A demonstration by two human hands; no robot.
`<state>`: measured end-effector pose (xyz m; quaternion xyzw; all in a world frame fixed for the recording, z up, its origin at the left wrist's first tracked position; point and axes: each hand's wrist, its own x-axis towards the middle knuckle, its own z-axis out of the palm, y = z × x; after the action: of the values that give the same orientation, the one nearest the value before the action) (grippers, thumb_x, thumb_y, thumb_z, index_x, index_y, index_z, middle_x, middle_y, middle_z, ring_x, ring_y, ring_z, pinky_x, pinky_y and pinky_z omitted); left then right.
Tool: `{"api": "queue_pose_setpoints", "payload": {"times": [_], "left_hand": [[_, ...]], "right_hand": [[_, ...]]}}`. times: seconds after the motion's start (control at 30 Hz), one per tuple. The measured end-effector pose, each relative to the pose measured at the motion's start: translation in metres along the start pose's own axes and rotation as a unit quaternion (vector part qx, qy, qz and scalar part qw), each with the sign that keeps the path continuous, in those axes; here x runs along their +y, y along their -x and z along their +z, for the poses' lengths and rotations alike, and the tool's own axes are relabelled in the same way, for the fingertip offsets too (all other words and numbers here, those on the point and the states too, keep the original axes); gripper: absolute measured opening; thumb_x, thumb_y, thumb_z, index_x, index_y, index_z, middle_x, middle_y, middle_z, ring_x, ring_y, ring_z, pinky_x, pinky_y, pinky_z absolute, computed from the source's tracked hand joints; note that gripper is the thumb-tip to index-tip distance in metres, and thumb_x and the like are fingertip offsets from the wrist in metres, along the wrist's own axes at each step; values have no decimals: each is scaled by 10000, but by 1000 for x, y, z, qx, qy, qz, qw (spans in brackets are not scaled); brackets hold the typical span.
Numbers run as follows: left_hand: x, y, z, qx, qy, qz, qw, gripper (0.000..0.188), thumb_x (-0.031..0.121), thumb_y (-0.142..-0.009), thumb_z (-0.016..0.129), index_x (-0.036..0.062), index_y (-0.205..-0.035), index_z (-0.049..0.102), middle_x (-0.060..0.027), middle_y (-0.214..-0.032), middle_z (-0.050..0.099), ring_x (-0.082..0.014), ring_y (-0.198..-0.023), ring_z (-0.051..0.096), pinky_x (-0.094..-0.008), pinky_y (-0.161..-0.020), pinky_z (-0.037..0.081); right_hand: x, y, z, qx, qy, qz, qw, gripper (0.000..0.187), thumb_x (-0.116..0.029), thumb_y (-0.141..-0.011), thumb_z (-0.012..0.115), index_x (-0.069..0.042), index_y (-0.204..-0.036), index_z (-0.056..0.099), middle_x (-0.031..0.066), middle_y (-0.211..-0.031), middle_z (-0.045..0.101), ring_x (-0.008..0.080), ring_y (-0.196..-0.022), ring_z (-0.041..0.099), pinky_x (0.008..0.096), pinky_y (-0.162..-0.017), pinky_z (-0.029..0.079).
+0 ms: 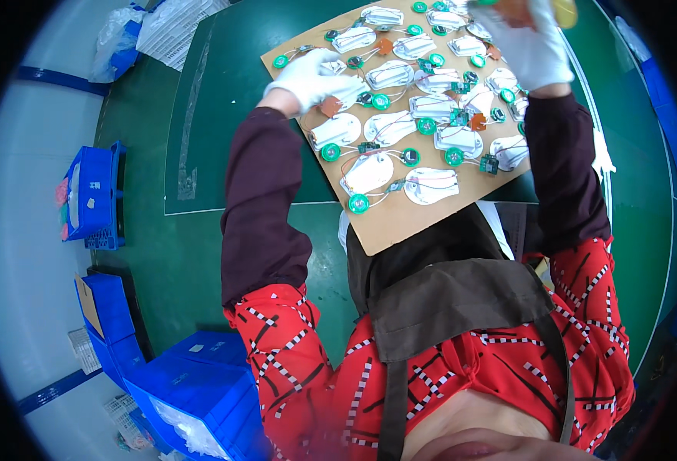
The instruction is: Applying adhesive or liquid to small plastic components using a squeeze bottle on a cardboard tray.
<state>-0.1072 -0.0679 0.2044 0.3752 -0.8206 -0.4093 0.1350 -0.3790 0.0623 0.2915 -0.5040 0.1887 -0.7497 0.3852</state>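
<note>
A brown board (pixel 388 230) carries several white plastic shells (pixel 367 174), each wired to a green round part (pixel 359 203) and a small green circuit board (pixel 489 164). My left hand (pixel 307 81), in a white glove, lies over the board's left edge. Its fingers are apart, beside a white shell and an orange-brown piece (pixel 330 107). At the far right of the board is my white-gloved right hand (pixel 534 50), blurred at the fingers. It closes around an amber-brown thing (pixel 515 11) with a yellowish rounded part, cut off by the picture's upper edge.
Under the board is a dark green table (pixel 231 115) with a grey tape strip along its left side. Blue bins (pixel 92 192) stand on the green floor at the left, and a larger blue box (pixel 192 384) is at the lower left. White stacked sheets (pixel 173 34) lie at the far left.
</note>
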Motion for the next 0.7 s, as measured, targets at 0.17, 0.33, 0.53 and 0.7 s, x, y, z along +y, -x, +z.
{"api": "queue_pose_setpoints", "payload": {"times": [0.17,0.33,0.53,0.7], "left_hand": [[-47,-28,-32,209,72,-28,975,274,177,-815,667,54,-1060,673,-94,-1005,681,-148,-858,647,-269,-772,510],[-77,-68,-12,263,-127,144,945,328,36,-787,544,156,-1060,679,-85,-1135,634,-262,-1031,602,-332,-922,464],[-66,-64,9,263,-233,194,916,386,-12,-736,540,158,-1047,692,-98,-1028,638,-275,-1061,559,-380,-950,423],[-49,-50,-4,232,-273,218,908,308,27,-697,590,202,-910,726,-38,-904,637,-239,-972,561,-378,-918,409]], "right_hand": [[-30,-5,-32,93,-149,93,980,411,-414,-935,532,-81,-1175,538,112,-1084,609,265,-988,588,395,-925,469],[-4,6,-46,113,-106,214,965,424,-258,-920,586,-74,-1269,432,103,-1252,519,256,-1170,521,433,-966,459],[17,0,-22,35,65,212,975,343,-255,-920,597,-67,-1187,492,56,-1110,544,173,-1053,548,349,-909,478],[35,-17,2,8,107,234,966,441,-271,-870,669,-65,-1218,494,81,-1119,557,194,-1066,565,384,-925,482]]}}
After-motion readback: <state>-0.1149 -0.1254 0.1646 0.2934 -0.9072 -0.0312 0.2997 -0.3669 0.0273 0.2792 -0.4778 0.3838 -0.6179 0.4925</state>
